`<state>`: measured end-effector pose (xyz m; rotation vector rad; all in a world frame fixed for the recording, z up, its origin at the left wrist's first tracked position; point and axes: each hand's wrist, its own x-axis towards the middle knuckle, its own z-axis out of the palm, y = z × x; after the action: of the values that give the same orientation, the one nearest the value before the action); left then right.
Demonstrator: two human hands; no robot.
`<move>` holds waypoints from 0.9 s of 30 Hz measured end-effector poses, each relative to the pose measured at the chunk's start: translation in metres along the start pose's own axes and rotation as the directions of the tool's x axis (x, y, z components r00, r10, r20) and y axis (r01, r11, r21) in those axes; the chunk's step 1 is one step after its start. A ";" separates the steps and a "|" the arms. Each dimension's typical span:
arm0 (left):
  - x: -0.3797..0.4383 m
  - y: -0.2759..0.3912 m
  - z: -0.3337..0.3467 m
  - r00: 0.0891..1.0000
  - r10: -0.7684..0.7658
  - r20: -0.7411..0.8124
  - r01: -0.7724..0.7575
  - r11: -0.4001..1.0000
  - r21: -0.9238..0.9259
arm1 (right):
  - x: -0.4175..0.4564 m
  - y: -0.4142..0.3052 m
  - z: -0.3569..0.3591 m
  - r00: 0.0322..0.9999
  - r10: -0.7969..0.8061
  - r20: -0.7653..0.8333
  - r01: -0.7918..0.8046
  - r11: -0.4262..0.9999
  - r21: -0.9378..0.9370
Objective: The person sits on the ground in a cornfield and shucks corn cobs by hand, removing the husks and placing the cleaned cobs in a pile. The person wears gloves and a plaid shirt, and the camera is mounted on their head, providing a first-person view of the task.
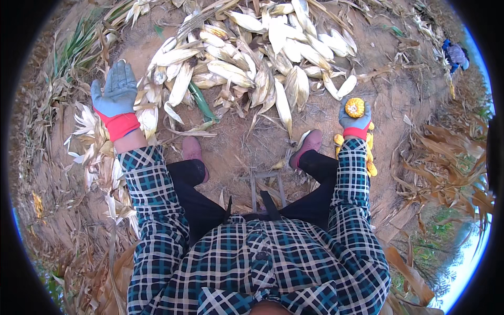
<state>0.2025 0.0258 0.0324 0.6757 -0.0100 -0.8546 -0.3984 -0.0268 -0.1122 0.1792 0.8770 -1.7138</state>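
My left hand [115,92], in a grey-coated glove with a red cuff, is raised palm up at the left, fingers extended, with nothing in it. At the right, my right hand [355,116], gloved alike, holds a husked yellow corn cob [354,107], its broken end facing the camera. A heap of corn ears in pale dry husks [232,73] lies on the soil in front of me, between and beyond my hands. Several husked yellow cobs [370,151] lie on the ground beside and partly behind my right forearm.
Loose husks [114,169] are strewn below my left hand. My pink shoes [192,149] stand apart near the heap. Dry corn stalks [449,157] lie at the right, and green leaves [78,47] at the upper left. Another person [456,55] is far off at the upper right.
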 end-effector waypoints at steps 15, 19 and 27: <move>-0.038 -0.004 0.015 0.964 -0.265 -0.003 0.265 0.962 0.071 | 0.034 0.235 -0.071 0.954 0.220 -0.203 -0.295 0.800 -0.522; -0.041 -0.037 0.035 0.923 -0.381 0.061 0.380 0.925 0.021 | 0.085 0.291 -0.119 0.993 -0.052 -0.102 -0.087 0.234 -0.968; -0.060 -0.022 0.021 0.916 -0.392 0.082 0.386 0.919 0.085 | 0.075 0.412 -0.081 0.962 0.118 -0.248 -0.271 0.551 -0.789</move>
<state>0.1410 0.0457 0.0521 0.7103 0.0084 -1.2770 -0.0848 -0.0652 -0.3987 -0.2168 1.6390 -0.9296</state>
